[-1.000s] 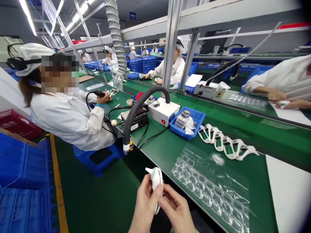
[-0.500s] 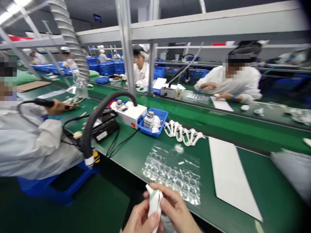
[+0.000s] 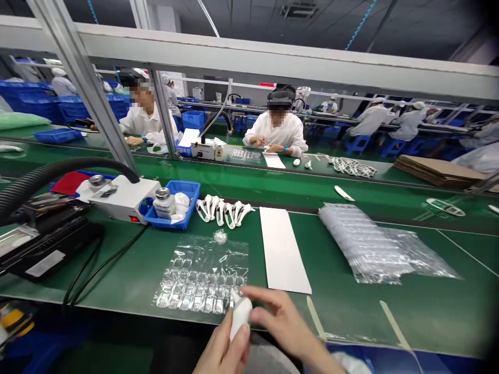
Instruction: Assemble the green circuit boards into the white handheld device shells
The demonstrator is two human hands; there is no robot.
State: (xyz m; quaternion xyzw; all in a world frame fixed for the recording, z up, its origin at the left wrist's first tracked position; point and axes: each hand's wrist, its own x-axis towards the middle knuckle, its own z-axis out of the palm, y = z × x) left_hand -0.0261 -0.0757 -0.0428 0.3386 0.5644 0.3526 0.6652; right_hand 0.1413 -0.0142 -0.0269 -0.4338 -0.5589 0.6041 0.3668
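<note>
Bottle (image 3: pixel 163 202) and white wads in blue tray (image 3: pixel 191 187) on bench

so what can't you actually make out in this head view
- White device: the left hand and right hand cover most of it, and motion blurs it.
- Both hands: wrists cut off by the bottom edge.
- Clear blister tray: contents too small to tell.
- Bottle in blue bin: label too small.

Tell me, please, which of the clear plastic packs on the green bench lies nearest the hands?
The flat clear blister sheet left of the white paper strip, just beyond the hands; the heaped stack of clear trays lies right of the strip, farther off.
</note>
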